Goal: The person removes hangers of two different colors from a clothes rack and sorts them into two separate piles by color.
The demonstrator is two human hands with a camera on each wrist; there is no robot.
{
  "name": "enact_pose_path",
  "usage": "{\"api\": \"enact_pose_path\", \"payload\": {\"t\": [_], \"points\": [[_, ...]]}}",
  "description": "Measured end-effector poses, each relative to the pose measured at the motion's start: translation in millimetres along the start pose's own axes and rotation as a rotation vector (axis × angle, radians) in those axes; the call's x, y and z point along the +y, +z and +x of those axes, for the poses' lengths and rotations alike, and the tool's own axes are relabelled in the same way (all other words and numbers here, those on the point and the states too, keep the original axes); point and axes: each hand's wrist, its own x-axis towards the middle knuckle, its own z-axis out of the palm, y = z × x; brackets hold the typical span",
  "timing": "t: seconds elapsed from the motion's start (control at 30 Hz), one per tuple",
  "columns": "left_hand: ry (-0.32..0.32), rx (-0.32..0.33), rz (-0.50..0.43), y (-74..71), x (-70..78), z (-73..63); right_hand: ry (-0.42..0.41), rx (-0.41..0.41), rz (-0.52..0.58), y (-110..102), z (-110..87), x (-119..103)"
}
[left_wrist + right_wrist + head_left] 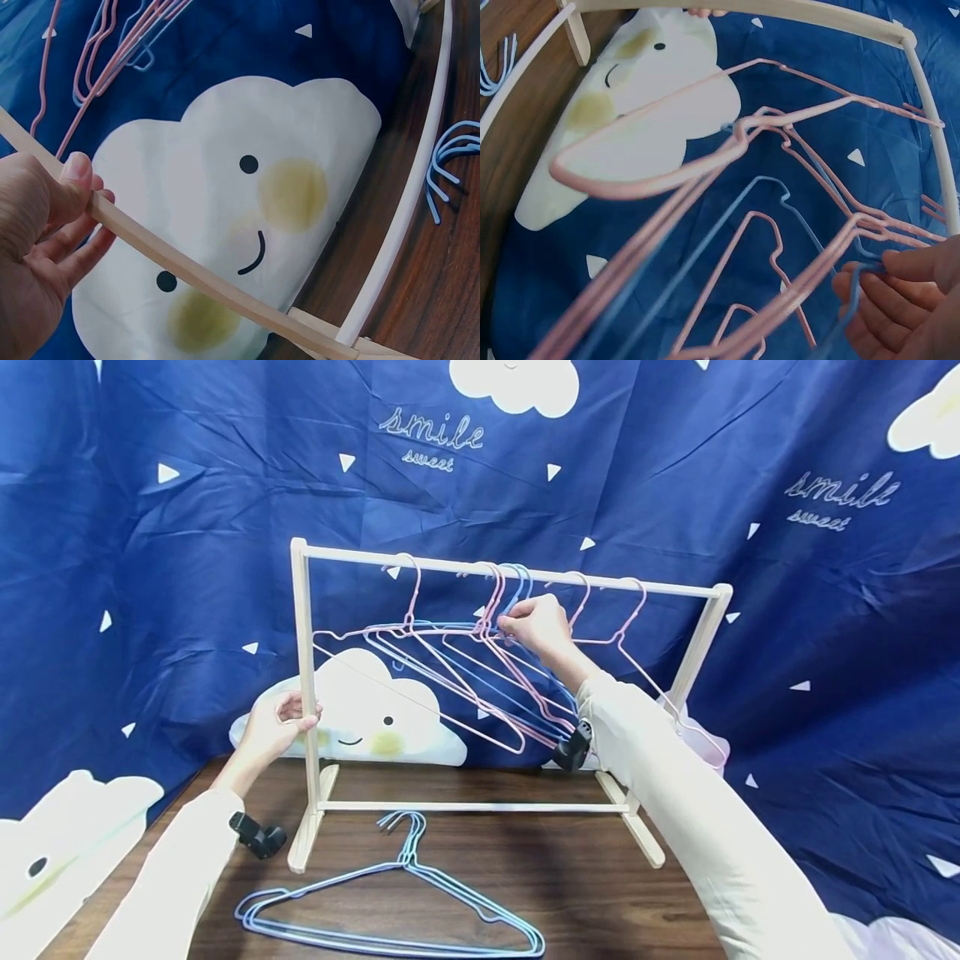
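Observation:
My left hand (273, 720) holds the left post (302, 610) of a wooden clothes rack, thumb on one side and fingers behind, as the left wrist view shows. Up near the rail (450, 566), my right hand (542, 625) pinches a blue hanger (853, 300) just below its hook. That hanger's hook is over the rail, beside another blue one. Close on its left hang two pink hangers (495, 597). A single pink hanger (412, 597) is further left, and two more pink hangers, one at the far right (637, 602), hang beyond my right hand.
Several blue hangers (408, 860) lie stacked on the brown wooden table (600, 910), in front of the rack's lower bar (480, 807). The rack's feet (303, 843) stand on the table. Behind hangs a blue curtain (225, 568) with white clouds.

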Motion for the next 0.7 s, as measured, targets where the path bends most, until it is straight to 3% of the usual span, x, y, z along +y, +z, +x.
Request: {"api": "enact_pose_path", "payload": {"t": [0.1, 0.3, 0.5, 0.7], "points": [[0.001, -0.007, -0.007, 0.0, 1.1, 0.4, -0.005, 0.048, 0.066, 4.2, 0.2, 1.7], [0.013, -0.006, 0.009, 1.4, 0.1, 1.0, -0.112, 0.125, 0.109, 9.4, 0.0, 3.6], [0.006, -0.006, 0.007, 2.6, 0.5, 0.3, -0.13, 0.101, 0.167, 5.5, 2.5, 0.8], [-0.004, -0.002, 0.0, 0.7, 2.7, 0.6, -0.159, 0.019, 0.185, -1.1, 5.3, 0.2]]}}
